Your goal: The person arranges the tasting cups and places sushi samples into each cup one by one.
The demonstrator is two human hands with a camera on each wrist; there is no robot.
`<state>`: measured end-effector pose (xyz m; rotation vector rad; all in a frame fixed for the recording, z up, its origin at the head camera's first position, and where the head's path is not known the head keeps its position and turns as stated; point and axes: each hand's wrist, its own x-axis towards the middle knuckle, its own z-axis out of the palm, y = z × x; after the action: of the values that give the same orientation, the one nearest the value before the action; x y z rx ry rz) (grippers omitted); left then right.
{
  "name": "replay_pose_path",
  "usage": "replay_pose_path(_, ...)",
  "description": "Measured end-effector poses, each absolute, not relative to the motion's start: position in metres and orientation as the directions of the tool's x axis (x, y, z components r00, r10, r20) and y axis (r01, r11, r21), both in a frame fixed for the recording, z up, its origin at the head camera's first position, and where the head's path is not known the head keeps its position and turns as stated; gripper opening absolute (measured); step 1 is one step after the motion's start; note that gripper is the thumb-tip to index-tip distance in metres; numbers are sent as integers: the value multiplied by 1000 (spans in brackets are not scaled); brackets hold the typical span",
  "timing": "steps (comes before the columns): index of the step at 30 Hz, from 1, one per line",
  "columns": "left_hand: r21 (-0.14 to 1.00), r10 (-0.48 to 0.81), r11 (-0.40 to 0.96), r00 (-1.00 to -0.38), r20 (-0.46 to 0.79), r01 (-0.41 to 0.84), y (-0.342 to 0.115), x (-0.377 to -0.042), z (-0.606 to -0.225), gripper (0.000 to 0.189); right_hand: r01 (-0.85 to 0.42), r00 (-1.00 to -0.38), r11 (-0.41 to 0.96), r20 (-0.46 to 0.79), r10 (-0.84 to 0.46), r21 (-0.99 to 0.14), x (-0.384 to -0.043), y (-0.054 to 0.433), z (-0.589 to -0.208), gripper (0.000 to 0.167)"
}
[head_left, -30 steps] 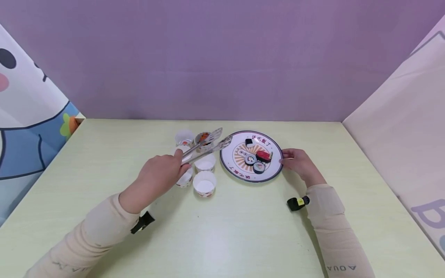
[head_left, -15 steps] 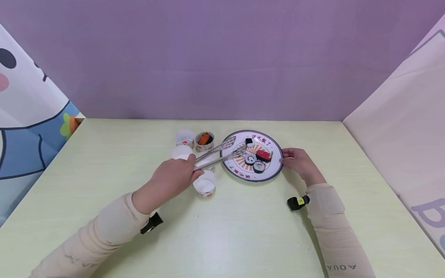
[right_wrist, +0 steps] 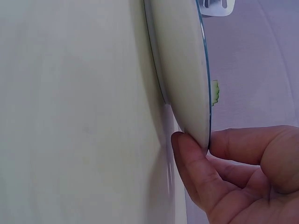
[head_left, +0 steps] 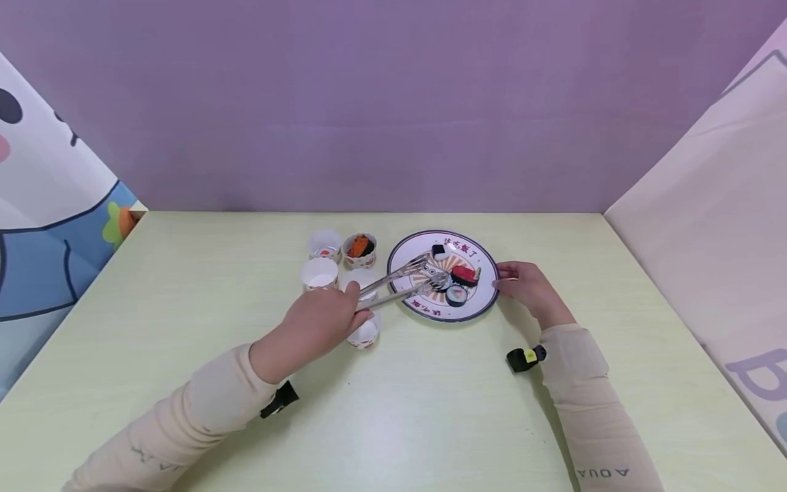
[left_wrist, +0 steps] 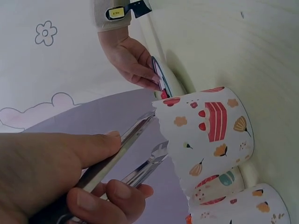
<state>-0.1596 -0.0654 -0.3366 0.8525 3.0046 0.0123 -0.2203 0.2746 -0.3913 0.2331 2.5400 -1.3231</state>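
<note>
My left hand (head_left: pixel 316 331) grips a pair of metal tongs (head_left: pixel 393 297), whose parted tips reach over the plate (head_left: pixel 402 256). On this round, dark-rimmed plate lie toy sushi pieces: a red-topped sushi (head_left: pixel 464 275), a sushi roll (head_left: pixel 456 295) and a black-and-white rice ball (head_left: pixel 438 251). The tong tips partly cover another roll, just left of the red-topped piece. At the plate's right side, my right hand (head_left: pixel 525 290) holds the rim. In the right wrist view, thumb and fingers pinch the plate edge (right_wrist: pixel 191 84) from both faces.
Several patterned paper cups stand left of the plate, among them a white cup (head_left: pixel 320 273) and a cup with an orange-and-black piece (head_left: pixel 359 249). My left hand overlaps the nearer cups. A purple panel (head_left: pixel 393 109) rises behind the table (head_left: pixel 399 410).
My left hand has moved right with the tongs, from above the cups to over the plate, their tips now at a roll. The right hand keeps its hold on the rim.
</note>
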Motion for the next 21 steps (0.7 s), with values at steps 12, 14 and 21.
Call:
replay_pose_path(12,23,521,853,-851,-61,521,-58,-160,-339,45,250,-955,569,-298,10,-783,-220,275,-393,48)
replay_pose_path(14,26,520,854,-852,-66,519,-57,-161,-341,45,246,-956,570,-295,7,-784,-220,275,-393,48)
replay_pose_path(21,14,507,861,-857,-88,508,-52,-163,-344,45,235,-959,568,-283,4,-789,-220,275,-393,47)
